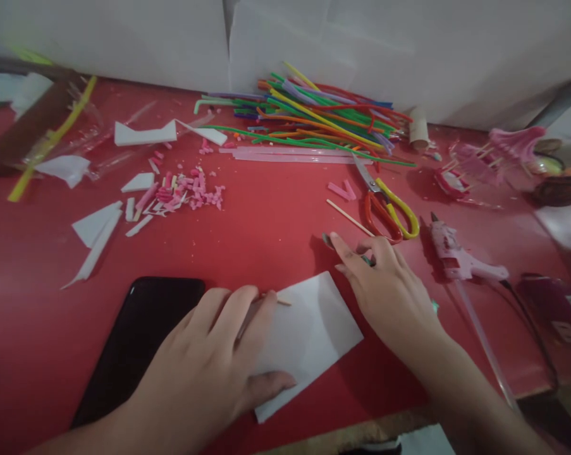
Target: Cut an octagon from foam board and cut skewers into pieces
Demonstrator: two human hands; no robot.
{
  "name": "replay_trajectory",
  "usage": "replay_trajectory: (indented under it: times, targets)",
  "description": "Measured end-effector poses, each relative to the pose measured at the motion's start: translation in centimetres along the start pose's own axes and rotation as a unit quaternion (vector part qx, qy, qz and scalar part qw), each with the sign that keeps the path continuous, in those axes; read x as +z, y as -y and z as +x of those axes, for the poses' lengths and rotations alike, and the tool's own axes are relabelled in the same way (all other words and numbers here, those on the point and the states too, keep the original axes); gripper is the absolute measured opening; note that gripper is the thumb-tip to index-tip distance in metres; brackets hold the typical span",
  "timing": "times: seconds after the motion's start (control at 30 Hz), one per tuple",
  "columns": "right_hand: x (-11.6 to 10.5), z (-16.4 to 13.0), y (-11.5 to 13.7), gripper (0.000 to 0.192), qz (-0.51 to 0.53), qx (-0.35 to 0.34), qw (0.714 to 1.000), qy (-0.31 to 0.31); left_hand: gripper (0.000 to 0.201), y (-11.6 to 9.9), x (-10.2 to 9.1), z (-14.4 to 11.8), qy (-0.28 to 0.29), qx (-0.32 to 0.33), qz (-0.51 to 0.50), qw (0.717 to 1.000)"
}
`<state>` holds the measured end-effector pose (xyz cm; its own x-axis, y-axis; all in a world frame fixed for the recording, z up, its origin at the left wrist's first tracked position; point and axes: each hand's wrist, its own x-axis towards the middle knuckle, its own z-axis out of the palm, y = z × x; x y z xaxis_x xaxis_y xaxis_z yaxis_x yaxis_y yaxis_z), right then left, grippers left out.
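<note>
My left hand (214,347) presses a small sheet of white paper (318,316) against the red table, with the thumb apart from the bent fingers. A thin wooden stick (284,302) pokes out from under its index finger, lying over the paper; the rest of it is hidden. Just right of the paper, my right hand (384,278) is closed around a slim green tool (368,260), mostly covered by the palm. Its dark tip shows beyond the index finger, and I cannot make out its kind. A black phone (138,341) lies beside my left hand.
Scissors (384,202) and another wooden stick (349,217) lie beyond my right hand. A pink glue gun (460,253) with a cord rests at right. Pink bits (190,193) and paper scraps (98,234) are scattered at left. Colourful pipe cleaners (313,114) are heaped along the back.
</note>
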<state>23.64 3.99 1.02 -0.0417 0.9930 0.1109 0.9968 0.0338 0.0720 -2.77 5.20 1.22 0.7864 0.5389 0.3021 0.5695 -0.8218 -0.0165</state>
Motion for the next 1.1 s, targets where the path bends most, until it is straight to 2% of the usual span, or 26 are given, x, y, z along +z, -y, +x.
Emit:
replay_trajectory:
  times: [0.2,0.27,0.33,0.47,0.53,0.77,0.93,1.1]
  targets:
    - [0.8,-0.1,0.6,0.042,0.011,-0.035,0.995,-0.089,0.078,-0.2,-0.1,0.4,0.009,-0.012,-0.016,1.0]
    - [0.3,-0.1,1.2,0.036,0.049,-0.028,0.991,-0.119,0.083,-0.2,-0.1,0.5,0.008,-0.014,-0.02,1.0]
    - [-0.4,-0.1,1.8,0.027,0.129,-0.054,0.981,-0.137,0.083,-0.3,-0.1,0.6,0.013,-0.016,-0.022,1.0]
    - [-1.2,-0.3,3.0,0.01,0.27,-0.167,0.943,-0.095,0.081,-0.5,0.0,0.6,0.014,-0.016,-0.027,0.999]
    - [-1.0,-0.3,3.3,0.009,0.299,-0.188,0.932,-0.081,0.079,-0.6,0.1,0.5,0.016,-0.018,-0.03,0.999]
    - [-0.3,-0.1,3.2,0.009,0.365,-0.193,0.908,-0.066,0.063,0.0,0.2,0.5,-0.032,0.003,-0.071,0.997]
    - [-0.6,-0.2,2.9,0.015,0.371,-0.194,0.907,-0.047,0.032,0.1,-0.3,0.5,-0.003,0.029,-0.109,0.994]
    - [-0.7,-0.4,2.9,0.018,0.359,-0.187,0.913,-0.04,0.036,0.0,-0.4,0.5,0.01,0.04,-0.113,0.993]
